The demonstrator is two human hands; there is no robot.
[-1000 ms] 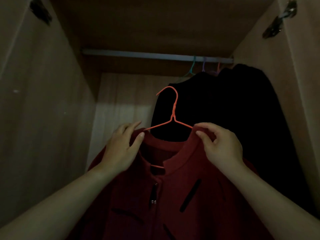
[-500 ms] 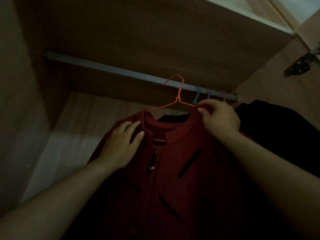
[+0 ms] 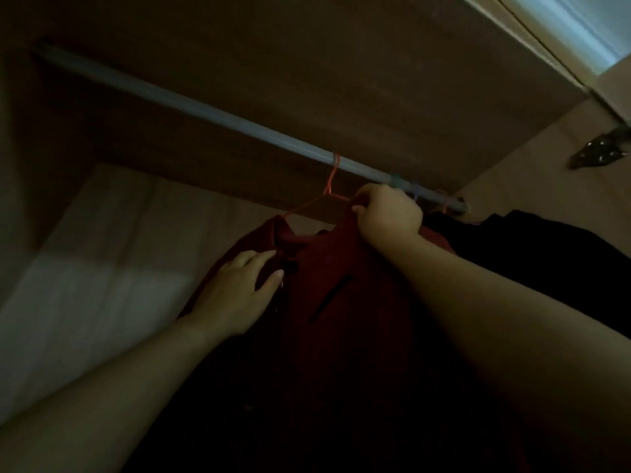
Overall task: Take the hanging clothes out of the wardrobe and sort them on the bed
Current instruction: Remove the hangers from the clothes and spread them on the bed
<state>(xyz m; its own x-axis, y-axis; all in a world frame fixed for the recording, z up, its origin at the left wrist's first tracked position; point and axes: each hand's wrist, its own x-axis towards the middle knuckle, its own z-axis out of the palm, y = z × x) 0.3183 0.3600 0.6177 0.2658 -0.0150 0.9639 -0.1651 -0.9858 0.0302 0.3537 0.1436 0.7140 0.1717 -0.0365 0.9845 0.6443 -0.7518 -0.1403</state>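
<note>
I saw the rail (image 3: 218,114) running from upper left down to mid right. The orange hanger (image 3: 328,189) had its hook over the rail at centre, with the red top (image 3: 341,268) on it. My right hand (image 3: 389,213) gripped the collar and the hanger's shoulder just under the rail. My left hand (image 3: 239,295) lay flat on the top's front, fingers straight. Dark clothes (image 3: 546,254) hung at right, and a hinge (image 3: 601,151) showed on the wall at upper right.
</note>
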